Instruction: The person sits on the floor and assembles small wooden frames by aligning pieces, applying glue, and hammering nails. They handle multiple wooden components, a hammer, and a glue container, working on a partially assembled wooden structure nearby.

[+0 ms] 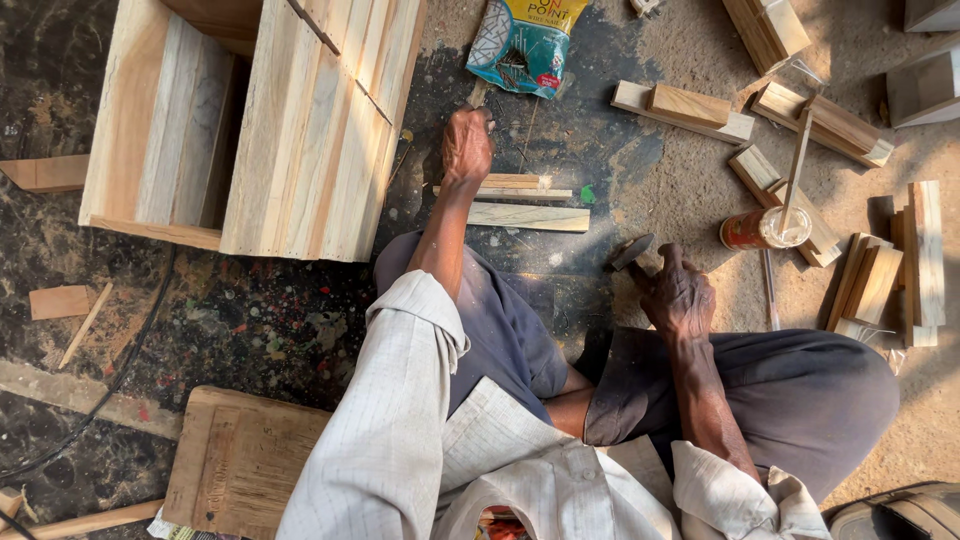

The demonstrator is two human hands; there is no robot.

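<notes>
While the left hand [467, 143] pinches something small beside the torn blue-green nail packet [522, 42], the right hand [680, 296] grips a dark-headed hammer [630, 251]. Thin pale wooden strips [515, 187] lie loose on the floor just beyond the left hand, seemingly unnailed; the slatted wooden crate [255, 125] looks largely assembled.

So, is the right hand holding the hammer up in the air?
No, the right hand rests low by the knee, its hammer head down at the floor.

We're looking at a dark, paint-spattered floor [270, 330] that turns sandy on the right. On it sit a pale wooden crate [250, 120], a teal nail packet [525, 45], loose wood strips [525, 215], scattered offcut blocks [690, 108], a glue jar [765, 228] and a flat board [240, 460].
</notes>
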